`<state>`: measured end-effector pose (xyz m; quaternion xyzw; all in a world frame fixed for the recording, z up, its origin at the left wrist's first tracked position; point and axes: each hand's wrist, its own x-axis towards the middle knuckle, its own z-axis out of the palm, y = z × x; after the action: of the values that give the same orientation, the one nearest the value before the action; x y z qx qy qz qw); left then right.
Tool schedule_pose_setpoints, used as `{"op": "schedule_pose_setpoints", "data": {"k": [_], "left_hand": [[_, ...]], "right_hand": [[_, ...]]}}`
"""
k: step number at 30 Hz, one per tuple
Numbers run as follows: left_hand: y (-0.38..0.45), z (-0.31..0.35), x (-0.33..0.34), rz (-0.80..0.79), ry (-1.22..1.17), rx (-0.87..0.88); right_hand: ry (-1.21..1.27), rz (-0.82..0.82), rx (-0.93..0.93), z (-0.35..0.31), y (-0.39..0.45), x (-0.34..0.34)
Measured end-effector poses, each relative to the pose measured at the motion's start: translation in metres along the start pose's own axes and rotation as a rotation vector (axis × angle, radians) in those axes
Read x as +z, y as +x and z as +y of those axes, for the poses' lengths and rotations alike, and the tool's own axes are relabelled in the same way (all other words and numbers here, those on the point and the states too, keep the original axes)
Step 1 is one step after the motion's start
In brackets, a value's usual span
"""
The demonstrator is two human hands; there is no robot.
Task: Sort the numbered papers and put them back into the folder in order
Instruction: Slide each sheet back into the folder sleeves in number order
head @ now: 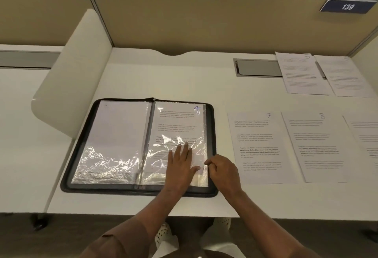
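A black zip folder (212,135) lies open on the white desk, with clear plastic sleeves on both sides. The right sleeve holds the paper numbered 4 (178,123). My left hand (181,163) lies flat on the lower part of that sleeve, fingers straight. My right hand (222,171) is at the sleeve's right edge, and its fingertips pinch the plastic there. The left sleeve (118,135) shows a blank sheet. Paper 7 (259,147) and paper 8 (319,147) lie side by side to the right of the folder.
Another sheet (366,135) is cut off at the right edge. Two more printed sheets (300,73) (345,76) lie at the back right, partly over a grey cable tray (257,67). Beige partition walls stand behind the desk (184,73), and a white divider (77,69) on the left.
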<state>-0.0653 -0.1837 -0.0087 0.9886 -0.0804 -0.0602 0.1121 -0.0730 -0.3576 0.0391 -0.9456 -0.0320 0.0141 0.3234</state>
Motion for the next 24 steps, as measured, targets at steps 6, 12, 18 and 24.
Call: {"op": "schedule_pose_setpoints", "data": {"k": [6,12,18,24], "left_hand": [[0.006,0.004,-0.008,0.213,-0.057,-0.004],[-0.009,-0.002,-0.029,0.246,-0.684,-0.175],[0.005,-0.01,-0.073,0.229,-0.984,-0.368],[0.034,-0.068,-0.151,0.167,-0.828,-0.436]], "right_hand": [[0.144,-0.088,0.037,0.014,0.037,0.003],[0.583,-0.204,0.259,0.001,0.067,0.01],[0.79,-0.275,0.151,-0.031,0.079,0.023],[0.719,-0.258,-0.165,-0.086,0.086,0.047]]}}
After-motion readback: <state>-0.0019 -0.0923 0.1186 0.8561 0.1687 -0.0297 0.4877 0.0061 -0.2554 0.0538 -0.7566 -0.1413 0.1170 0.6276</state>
